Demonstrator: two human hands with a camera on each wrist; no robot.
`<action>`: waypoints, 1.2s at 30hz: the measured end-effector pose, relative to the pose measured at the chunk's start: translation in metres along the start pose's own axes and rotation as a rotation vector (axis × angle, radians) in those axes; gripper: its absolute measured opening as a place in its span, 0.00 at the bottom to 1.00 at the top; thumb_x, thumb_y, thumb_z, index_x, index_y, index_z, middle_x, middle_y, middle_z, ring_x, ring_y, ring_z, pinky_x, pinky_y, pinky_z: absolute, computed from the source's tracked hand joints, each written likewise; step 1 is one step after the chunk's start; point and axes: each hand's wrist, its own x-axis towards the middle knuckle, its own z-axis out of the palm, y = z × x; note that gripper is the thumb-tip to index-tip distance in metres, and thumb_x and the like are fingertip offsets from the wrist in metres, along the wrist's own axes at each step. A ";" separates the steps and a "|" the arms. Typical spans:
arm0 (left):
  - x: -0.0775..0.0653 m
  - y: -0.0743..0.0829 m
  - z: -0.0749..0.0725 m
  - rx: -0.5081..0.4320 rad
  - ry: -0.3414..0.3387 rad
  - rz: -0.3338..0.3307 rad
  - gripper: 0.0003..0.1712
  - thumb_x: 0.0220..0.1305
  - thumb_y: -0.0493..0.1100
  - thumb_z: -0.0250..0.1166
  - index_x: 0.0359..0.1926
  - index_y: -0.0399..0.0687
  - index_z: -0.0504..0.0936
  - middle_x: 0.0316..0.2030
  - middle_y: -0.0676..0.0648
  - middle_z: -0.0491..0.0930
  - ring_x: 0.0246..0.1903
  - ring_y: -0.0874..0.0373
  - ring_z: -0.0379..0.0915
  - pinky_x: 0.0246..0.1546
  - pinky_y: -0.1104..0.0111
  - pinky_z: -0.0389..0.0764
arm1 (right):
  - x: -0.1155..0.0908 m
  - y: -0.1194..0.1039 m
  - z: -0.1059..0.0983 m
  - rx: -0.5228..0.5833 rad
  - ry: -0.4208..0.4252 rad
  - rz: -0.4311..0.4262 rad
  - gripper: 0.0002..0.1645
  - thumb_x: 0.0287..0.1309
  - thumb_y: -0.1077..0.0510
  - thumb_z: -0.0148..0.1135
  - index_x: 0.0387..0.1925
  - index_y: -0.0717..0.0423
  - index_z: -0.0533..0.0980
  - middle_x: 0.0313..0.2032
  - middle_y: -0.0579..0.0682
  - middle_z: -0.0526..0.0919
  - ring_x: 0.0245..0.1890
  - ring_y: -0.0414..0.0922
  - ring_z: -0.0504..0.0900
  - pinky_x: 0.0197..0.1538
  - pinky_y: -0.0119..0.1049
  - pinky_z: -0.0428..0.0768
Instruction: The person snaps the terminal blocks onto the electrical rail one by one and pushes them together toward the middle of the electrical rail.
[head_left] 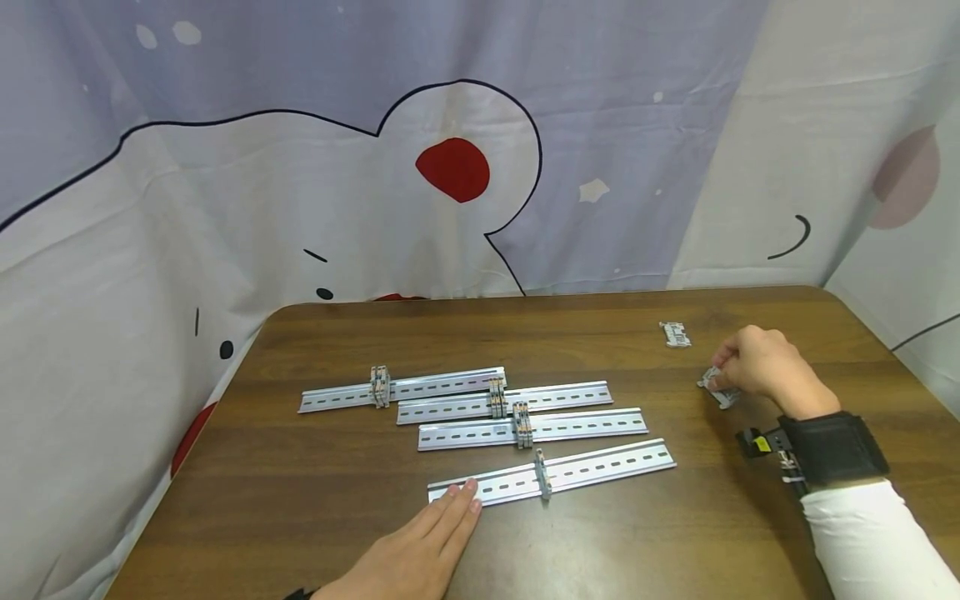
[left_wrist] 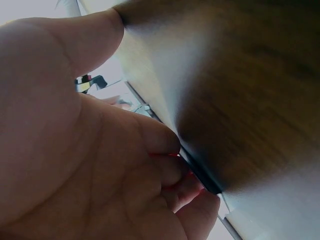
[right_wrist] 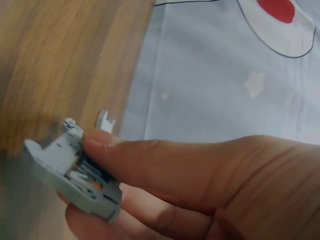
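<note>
Between the thumb and fingers of my right hand is a grey terminal block, pinched at the right of the table; its open side shows metal parts and a bit of orange. My left hand rests with fairly straight fingers on the left end of the nearest slotted metal DIN rail. One terminal block stands on that rail near its middle. In the left wrist view, the palm and fingers hide most of the rail.
Three more DIN rails lie behind, a back one, a middle one and another, each carrying a small cluster of terminal blocks. A loose terminal block lies at the back right. A patterned cloth hangs behind the wooden table.
</note>
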 end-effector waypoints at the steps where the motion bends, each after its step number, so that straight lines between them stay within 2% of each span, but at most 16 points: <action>1: 0.000 0.000 0.000 -0.002 -0.004 0.000 0.53 0.67 0.76 0.33 0.64 0.35 0.71 0.67 0.35 0.66 0.65 0.48 0.66 0.61 0.69 0.69 | -0.001 -0.002 -0.001 0.004 -0.011 -0.004 0.13 0.43 0.53 0.75 0.30 0.56 0.84 0.26 0.46 0.84 0.29 0.48 0.79 0.28 0.42 0.74; 10: 0.000 0.000 -0.003 -0.048 -0.042 -0.001 0.53 0.66 0.76 0.35 0.66 0.33 0.68 0.68 0.34 0.63 0.67 0.48 0.63 0.62 0.68 0.68 | -0.012 -0.028 -0.007 0.033 -0.122 -0.013 0.16 0.39 0.53 0.79 0.26 0.57 0.81 0.22 0.47 0.82 0.22 0.43 0.80 0.25 0.37 0.75; 16: 0.001 -0.001 -0.002 -0.017 -0.016 0.022 0.53 0.67 0.75 0.33 0.65 0.33 0.70 0.67 0.33 0.65 0.66 0.47 0.65 0.61 0.68 0.69 | -0.026 -0.055 -0.003 0.047 -0.249 -0.119 0.16 0.40 0.59 0.78 0.27 0.58 0.77 0.18 0.44 0.81 0.16 0.41 0.81 0.24 0.36 0.78; 19: 0.001 -0.001 -0.001 -0.003 -0.009 0.035 0.53 0.67 0.75 0.32 0.65 0.33 0.70 0.67 0.33 0.65 0.66 0.47 0.65 0.62 0.67 0.69 | -0.032 -0.068 0.001 0.047 -0.286 -0.182 0.14 0.40 0.61 0.77 0.27 0.55 0.78 0.15 0.43 0.79 0.14 0.41 0.80 0.25 0.36 0.78; 22: 0.001 -0.001 -0.001 0.000 -0.017 0.041 0.53 0.67 0.75 0.32 0.65 0.32 0.70 0.67 0.32 0.65 0.66 0.46 0.64 0.62 0.67 0.68 | -0.036 -0.079 0.006 0.040 -0.301 -0.210 0.13 0.40 0.63 0.77 0.27 0.54 0.78 0.14 0.44 0.78 0.14 0.42 0.79 0.26 0.36 0.77; 30: 0.001 -0.001 -0.003 -0.027 -0.052 0.031 0.54 0.66 0.76 0.33 0.66 0.32 0.68 0.68 0.33 0.64 0.67 0.46 0.63 0.63 0.67 0.68 | -0.040 -0.093 0.023 0.062 -0.330 -0.158 0.17 0.39 0.66 0.77 0.21 0.56 0.72 0.13 0.48 0.78 0.11 0.41 0.79 0.24 0.34 0.78; 36: 0.001 -0.002 -0.003 -0.026 -0.063 0.037 0.54 0.67 0.76 0.33 0.66 0.32 0.68 0.67 0.32 0.64 0.67 0.46 0.63 0.63 0.66 0.68 | -0.039 -0.097 0.033 0.070 -0.306 -0.138 0.19 0.35 0.73 0.71 0.17 0.57 0.68 0.17 0.50 0.77 0.09 0.41 0.78 0.20 0.34 0.79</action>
